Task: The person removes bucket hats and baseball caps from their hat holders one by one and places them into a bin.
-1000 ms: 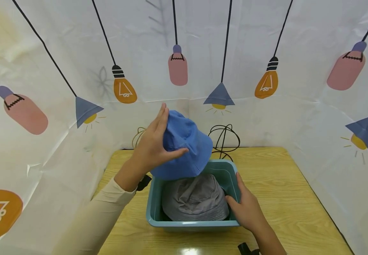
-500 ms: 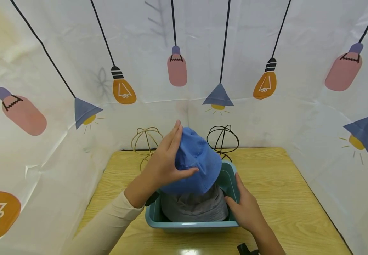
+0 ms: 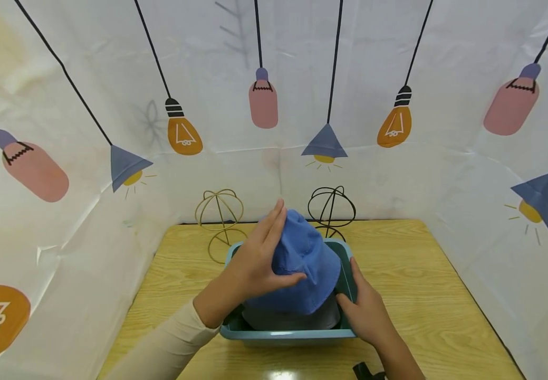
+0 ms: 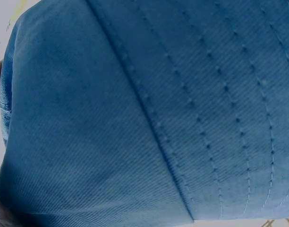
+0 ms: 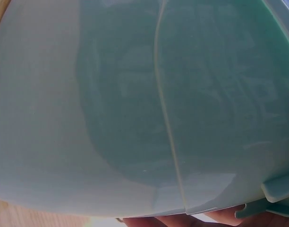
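My left hand holds a blue bucket hat by its crown, thumb on one side and fingers on the other. The hat is low over a teal plastic basin, tilted, its brim facing down. Beneath it a grey bucket hat lies in the basin, mostly covered by the blue one. Stitched blue brim fills the left wrist view. My right hand grips the basin's right rim. In the right wrist view the basin's outer wall takes up most of the picture, with fingertips below it.
Behind the basin stand a gold wire stand at left and a black wire stand at right. The wood-grain table meets a white curtain printed with lamps along its back and sides.
My left hand has brought the blue hat down and to the right, over the grey hat, which is now mostly hidden. The gold stand has come into full view. My right hand stays put.
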Demonstrator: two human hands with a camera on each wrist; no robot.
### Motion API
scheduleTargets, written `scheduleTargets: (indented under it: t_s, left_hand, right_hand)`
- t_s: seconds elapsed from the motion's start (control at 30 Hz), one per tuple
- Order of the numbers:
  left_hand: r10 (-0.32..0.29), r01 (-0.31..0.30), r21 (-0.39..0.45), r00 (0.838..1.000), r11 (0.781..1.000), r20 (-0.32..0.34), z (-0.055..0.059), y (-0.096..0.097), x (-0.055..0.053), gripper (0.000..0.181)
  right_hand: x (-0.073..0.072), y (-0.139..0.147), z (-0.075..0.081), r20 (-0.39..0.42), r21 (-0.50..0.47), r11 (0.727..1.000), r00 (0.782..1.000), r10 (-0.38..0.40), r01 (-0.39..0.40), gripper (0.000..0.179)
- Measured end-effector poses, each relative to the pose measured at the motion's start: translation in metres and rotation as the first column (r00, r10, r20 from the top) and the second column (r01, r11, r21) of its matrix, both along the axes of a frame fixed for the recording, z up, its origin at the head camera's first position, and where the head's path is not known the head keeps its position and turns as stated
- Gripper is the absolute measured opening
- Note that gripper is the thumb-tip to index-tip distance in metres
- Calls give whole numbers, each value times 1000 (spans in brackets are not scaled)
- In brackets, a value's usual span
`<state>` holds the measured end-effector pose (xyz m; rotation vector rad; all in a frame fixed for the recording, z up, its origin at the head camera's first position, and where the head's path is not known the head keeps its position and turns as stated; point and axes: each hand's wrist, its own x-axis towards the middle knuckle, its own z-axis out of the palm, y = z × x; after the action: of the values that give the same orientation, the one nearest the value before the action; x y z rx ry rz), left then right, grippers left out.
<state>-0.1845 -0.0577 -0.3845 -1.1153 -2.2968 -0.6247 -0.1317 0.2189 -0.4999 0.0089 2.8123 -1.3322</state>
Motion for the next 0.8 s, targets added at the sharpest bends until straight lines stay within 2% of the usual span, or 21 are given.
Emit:
scheduleTargets:
  t_s: [0.33,0.6,0.8]
  left_hand:
    - [-8,11,-46,998,999,59,-12,4,12,132]
    - [-15,24,-76,993,997,114,-20,5,14,135]
    - [-15,27,-78,988,997,157,-22,4,17,134]
  right_hand:
    - [1,-1,1,-26,-10,1000,1000,8,-9,88]
    - [1,1,-2,-35,-7,1000,999,14,-14,88]
    - [2,1,0,-36,-13,1000,999,20,-20,84]
